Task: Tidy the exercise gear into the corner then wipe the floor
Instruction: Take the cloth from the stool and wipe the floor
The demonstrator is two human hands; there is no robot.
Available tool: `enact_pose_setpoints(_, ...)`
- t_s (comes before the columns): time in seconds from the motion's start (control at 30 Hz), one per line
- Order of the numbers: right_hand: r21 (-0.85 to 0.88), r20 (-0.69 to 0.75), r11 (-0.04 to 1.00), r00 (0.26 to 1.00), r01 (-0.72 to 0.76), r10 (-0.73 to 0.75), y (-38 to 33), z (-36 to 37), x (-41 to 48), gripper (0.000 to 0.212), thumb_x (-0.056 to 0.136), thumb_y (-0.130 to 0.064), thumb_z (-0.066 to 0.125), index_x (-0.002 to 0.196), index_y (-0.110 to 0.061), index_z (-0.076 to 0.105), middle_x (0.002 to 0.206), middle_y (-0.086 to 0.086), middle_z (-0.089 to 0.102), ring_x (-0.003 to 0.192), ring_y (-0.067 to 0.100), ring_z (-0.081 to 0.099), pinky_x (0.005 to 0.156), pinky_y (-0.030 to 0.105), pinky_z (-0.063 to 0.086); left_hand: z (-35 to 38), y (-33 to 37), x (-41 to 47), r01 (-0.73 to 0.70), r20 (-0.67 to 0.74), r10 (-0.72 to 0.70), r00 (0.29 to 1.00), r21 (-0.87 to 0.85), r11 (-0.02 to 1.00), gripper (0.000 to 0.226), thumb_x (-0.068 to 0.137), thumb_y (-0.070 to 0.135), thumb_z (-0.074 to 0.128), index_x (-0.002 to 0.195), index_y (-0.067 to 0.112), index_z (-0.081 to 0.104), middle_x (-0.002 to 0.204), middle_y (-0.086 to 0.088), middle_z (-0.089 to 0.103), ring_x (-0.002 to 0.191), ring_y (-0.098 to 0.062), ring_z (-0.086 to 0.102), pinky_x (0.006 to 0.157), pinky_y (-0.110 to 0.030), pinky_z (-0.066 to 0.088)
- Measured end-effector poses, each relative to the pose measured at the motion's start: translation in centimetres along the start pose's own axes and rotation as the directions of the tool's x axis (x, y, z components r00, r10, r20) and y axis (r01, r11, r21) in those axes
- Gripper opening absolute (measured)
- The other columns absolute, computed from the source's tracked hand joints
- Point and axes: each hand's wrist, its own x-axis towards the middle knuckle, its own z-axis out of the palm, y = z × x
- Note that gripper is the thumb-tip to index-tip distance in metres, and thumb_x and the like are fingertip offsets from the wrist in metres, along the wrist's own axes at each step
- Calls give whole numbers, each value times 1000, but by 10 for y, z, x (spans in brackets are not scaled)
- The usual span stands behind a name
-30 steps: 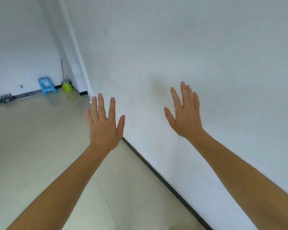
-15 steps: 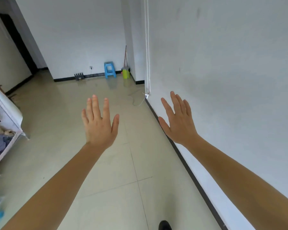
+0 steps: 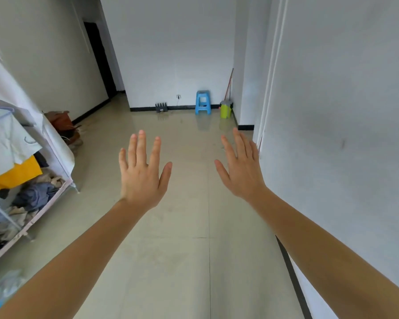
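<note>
My left hand [image 3: 143,176] and my right hand [image 3: 242,169] are both raised in front of me, backs toward the camera, fingers spread, holding nothing. They hover above a pale tiled floor [image 3: 194,249]. At the far wall a green mop bucket [image 3: 226,108] stands in the corner with a red-handled mop [image 3: 229,84] leaning above it. No exercise gear shows in this view.
A blue plastic stool [image 3: 203,102] and a dark rack-like object [image 3: 161,107] sit against the far wall. A fabric wardrobe rack [image 3: 32,180] full of clothes stands at the left, a brown bag [image 3: 62,123] behind it. A white wall [image 3: 343,134] runs along the right. A dark doorway [image 3: 99,58] opens far left.
The view has swung left, away from the white wall toward the room. The clothes rack and doorway have come into sight. Both hands stay raised and spread.
</note>
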Motion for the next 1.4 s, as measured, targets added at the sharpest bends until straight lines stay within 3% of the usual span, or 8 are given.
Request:
enact_pose_setpoints(0.27,-11,51,997,996,72,-72,33,188,207,68,102,-48,37,158,-14,19,164,20,13,150,36,19,119,57,22,181,-96,151,107,2,-107,994,-10,994,65,101,48,30,153,10,26,160,-24,16,148,-41,12,114,-62,21)
enact_pose_setpoints(0.47,-50,47,994,994,97,-95,72,281,374,67,101,-47,37,158,-15,20,164,19,13,151,34,18,121,55,18,289,-150,324,56,3,-56,998,-22,998,64,101,48,31,152,10,28,160,-23,16,148,-40,13,113,-63,23)
enact_pose_setpoints(0.77,-59,-13,998,1000,-4,3,205,460,572,67,103,-48,36,159,-17,16,165,17,12,152,33,16,122,53,15,518,-178,542,-50,35,50,998,-17,999,66,101,51,26,153,11,25,160,-22,16,148,-39,14,113,-61,24)
enact_pose_setpoints(0.9,-58,17,998,999,-36,37,271,549,674,70,102,-48,40,159,-18,13,166,16,11,153,32,14,123,53,14,624,-190,661,-3,94,4,996,-12,1000,68,101,54,16,153,12,25,161,-21,14,148,-40,14,113,-62,25)
enact_pose_setpoints(1.1,-33,66,997,996,-64,66,332,650,853,69,101,-48,38,159,-17,16,166,16,12,152,32,16,122,54,17,736,-233,811,37,103,-37,994,3,999,66,100,51,25,152,11,29,159,-24,18,147,-41,18,111,-63,27)
enact_pose_setpoints(1.3,3,56,999,997,49,-49,355,778,1008,67,102,-45,41,158,-15,20,164,18,15,149,35,22,121,55,21,862,-305,934,84,29,-83,996,-3,997,66,100,50,30,152,10,31,159,-24,19,147,-41,17,112,-63,26)
enact_pose_setpoints(1.4,-27,54,997,996,69,-67,368,854,1083,67,101,-48,33,158,-15,19,163,19,19,149,35,22,121,54,19,937,-343,995,93,18,-93,996,-4,996,66,100,50,28,153,11,28,161,-22,15,148,-40,14,113,-62,24)
